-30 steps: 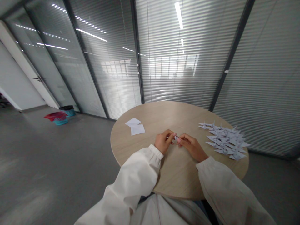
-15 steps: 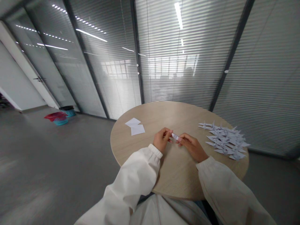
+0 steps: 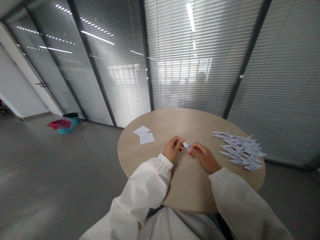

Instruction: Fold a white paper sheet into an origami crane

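Observation:
Between my two hands, just above the middle of the table, is a small folded piece of white paper [image 3: 186,145]. My left hand [image 3: 173,148] pinches its left end between thumb and forefinger. My right hand [image 3: 202,154] grips the right end, its fingertips covering part of the folds. The exact shape of the folded paper is too small and too covered to make out. To the right of my hands, several folded white paper cranes [image 3: 241,151] lie crowded together near the table's edge.
Flat white paper sheets [image 3: 147,138] overlap on the left of the round wooden table [image 3: 180,120]. Beyond it stands a glass partition with blinds [image 3: 185,90]. On the floor at the far left are a bin with a red liner [image 3: 61,126] and a bin with a black liner [image 3: 72,118].
The folded paper has turned slightly between my fingers, and my right fingertips have shifted a little on it. My left hand, the sheets and the cranes stay where they were.

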`<state>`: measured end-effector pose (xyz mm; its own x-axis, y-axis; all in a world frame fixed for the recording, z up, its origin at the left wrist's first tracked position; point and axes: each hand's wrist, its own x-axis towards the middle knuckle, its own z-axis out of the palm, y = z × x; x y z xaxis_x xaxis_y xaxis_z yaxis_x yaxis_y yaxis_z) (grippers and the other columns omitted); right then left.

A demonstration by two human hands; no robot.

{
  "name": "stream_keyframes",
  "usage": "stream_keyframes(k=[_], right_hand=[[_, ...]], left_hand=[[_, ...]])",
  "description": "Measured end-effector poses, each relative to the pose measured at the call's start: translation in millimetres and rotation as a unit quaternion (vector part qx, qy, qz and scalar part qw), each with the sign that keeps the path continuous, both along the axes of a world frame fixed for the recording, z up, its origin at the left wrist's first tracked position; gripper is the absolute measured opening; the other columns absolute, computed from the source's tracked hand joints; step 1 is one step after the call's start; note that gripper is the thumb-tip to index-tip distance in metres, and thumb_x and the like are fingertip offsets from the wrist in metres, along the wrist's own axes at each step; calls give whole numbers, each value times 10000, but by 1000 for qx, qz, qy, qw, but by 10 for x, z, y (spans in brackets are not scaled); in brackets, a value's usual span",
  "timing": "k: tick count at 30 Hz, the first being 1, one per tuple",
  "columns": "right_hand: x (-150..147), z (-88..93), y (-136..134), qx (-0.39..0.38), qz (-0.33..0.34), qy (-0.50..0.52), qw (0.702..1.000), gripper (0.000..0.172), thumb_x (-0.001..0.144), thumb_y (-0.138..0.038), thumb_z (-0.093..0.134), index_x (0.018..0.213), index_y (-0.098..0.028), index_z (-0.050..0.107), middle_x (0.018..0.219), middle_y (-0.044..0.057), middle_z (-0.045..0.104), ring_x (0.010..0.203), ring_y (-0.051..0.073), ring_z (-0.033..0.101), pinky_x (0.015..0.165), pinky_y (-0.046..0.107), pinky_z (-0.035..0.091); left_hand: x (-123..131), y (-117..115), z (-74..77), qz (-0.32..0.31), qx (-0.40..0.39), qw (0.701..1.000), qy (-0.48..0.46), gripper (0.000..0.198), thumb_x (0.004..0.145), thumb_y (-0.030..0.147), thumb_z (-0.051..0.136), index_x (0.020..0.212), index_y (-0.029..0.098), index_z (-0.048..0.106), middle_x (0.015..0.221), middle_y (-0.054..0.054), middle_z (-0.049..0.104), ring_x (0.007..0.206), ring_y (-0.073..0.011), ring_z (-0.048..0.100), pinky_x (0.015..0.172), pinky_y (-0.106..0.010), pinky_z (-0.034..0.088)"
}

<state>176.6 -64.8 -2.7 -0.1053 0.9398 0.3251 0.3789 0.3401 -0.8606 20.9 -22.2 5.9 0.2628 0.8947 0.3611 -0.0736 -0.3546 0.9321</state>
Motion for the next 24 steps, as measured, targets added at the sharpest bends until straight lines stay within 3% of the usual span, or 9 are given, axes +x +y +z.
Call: stream_keyframes(k=[5, 11, 24], right_hand=[[10, -24, 25, -14, 40, 9, 999, 246, 816, -406, 486, 763, -178, 561, 724, 24, 642, 678, 141, 582, 666, 260, 438], [43, -11, 30, 8, 69, -12, 998, 244, 816, -388, 496, 740, -179, 596, 681, 22, 644, 669, 152, 595, 677, 268, 432], [62, 75, -38, 20, 97, 2, 995, 299, 812, -434, 504, 720, -176, 623, 681, 22, 637, 676, 151, 576, 664, 259, 425]], left_hand=[[-6, -48, 11, 18, 43, 997, 60, 336, 781, 475, 508, 737, 143, 533, 653, -1, 571, 538, -93, 547, 487, -206, 483], [-8, -43, 30, 13, 41, 999, 34, 342, 773, 483, 514, 723, 145, 518, 622, 14, 528, 557, -92, 538, 494, -204, 490], [-13, 53, -34, -76, -118, 988, -70, 445, 640, 561, 616, 687, 132, 506, 600, 16, 524, 547, -77, 512, 472, -180, 427]])
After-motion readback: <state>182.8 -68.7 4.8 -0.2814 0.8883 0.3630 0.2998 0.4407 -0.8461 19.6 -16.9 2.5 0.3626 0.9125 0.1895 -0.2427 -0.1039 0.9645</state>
